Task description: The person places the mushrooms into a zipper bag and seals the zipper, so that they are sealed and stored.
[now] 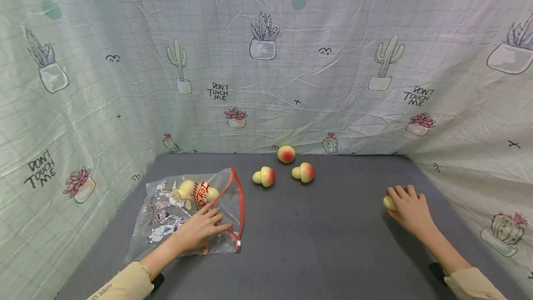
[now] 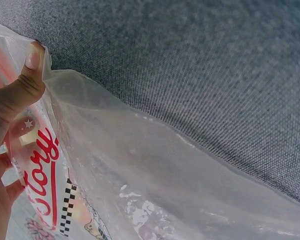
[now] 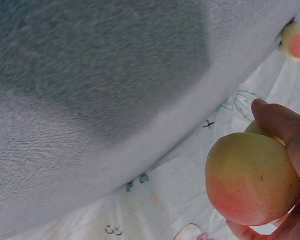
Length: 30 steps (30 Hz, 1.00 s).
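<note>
My left hand (image 1: 204, 228) grips a clear zip bag (image 1: 226, 242) near its red-edged mouth. Up close in the left wrist view, the thumb (image 2: 31, 75) presses on the plastic, with fingers on its other side. Pale yellow round things (image 1: 187, 189) show through the bag, under cartoon prints and red lettering. Off to the right, my right hand (image 1: 410, 209) holds a yellow toy mushroom (image 1: 390, 203), mostly covered by the fingers in the head view. The right wrist view shows its rounded cap (image 3: 252, 180), yellow turning red, with the thumb over the narrower part.
Two more toy mushrooms (image 1: 267, 176) (image 1: 306, 172) lie at the table's back middle. Behind them sits a round yellow-red piece (image 1: 286, 154). The dark grey table (image 1: 316, 240) ends at a hanging cactus-print cloth (image 1: 308, 119) on the back and sides.
</note>
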Tool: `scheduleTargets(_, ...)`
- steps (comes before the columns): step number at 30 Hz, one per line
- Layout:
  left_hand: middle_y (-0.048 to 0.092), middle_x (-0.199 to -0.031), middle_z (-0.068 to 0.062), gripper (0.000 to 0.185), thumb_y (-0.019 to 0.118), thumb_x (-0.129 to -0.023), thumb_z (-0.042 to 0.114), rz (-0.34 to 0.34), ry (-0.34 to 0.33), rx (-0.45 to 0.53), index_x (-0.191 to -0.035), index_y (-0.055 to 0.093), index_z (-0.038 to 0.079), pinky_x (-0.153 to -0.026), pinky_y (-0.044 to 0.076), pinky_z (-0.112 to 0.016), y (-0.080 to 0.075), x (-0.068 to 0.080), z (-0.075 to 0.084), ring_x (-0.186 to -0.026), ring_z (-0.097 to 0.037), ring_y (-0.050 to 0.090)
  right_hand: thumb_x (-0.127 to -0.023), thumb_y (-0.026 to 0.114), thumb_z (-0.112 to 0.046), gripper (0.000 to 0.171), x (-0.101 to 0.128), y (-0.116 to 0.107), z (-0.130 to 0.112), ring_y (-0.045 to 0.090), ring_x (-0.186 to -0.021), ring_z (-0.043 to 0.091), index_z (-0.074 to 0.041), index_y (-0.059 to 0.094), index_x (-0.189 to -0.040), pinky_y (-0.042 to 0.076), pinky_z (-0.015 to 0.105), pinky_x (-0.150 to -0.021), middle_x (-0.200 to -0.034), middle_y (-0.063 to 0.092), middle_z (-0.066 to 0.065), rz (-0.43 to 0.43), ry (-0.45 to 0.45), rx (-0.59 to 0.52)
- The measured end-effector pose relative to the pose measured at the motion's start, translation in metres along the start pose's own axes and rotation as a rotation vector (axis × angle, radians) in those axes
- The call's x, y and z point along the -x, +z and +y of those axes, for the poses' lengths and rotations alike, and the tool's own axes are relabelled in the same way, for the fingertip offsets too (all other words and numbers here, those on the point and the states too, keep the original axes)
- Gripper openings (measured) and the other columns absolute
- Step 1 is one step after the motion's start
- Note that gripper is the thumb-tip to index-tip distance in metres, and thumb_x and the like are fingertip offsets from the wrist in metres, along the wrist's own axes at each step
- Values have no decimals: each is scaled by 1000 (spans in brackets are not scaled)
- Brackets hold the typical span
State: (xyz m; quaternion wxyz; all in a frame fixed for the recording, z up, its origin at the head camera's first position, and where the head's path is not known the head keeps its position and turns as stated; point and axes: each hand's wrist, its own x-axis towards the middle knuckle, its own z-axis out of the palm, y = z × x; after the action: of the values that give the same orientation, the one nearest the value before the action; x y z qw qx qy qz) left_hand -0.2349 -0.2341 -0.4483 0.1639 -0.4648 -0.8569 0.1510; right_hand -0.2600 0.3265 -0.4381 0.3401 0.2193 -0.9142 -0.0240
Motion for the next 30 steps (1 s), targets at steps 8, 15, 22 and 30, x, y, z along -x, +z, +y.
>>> scheduleTargets(8,52,-91,2,86,75,-38,41,12,0,-11,-120,55,24,-96,36,-48,0,1,0,-90,-16,48,-49,81,-19,53,-7,-1,-11,45,-81,34,-7,51,-91,32,40,-49,-85,53,11,8,-14,8)
scheduleTargets(15,51,-89,2,86,76,-37,39,22,2,-5,-119,56,23,-95,36,-49,0,1,0,-87,-15,47,-68,71,-40,44,-14,0,-22,44,-81,32,-8,51,-91,32,39,-50,-85,52,9,26,-64,-4)
scheduleTargets(22,51,-88,3,86,76,-36,39,45,8,-25,-118,56,24,-94,37,-48,1,0,0,-85,-15,46,-85,16,-61,63,-22,4,-32,44,-80,30,-9,52,-90,30,37,-51,-84,51,8,32,-94,-16)
scheduleTargets(30,51,-89,3,84,76,-37,36,52,5,-14,-118,56,23,-93,37,-48,1,0,0,-84,-14,46,-51,83,-25,51,-27,7,-46,45,-81,28,-11,51,-90,31,36,-53,-84,51,6,23,-114,3)
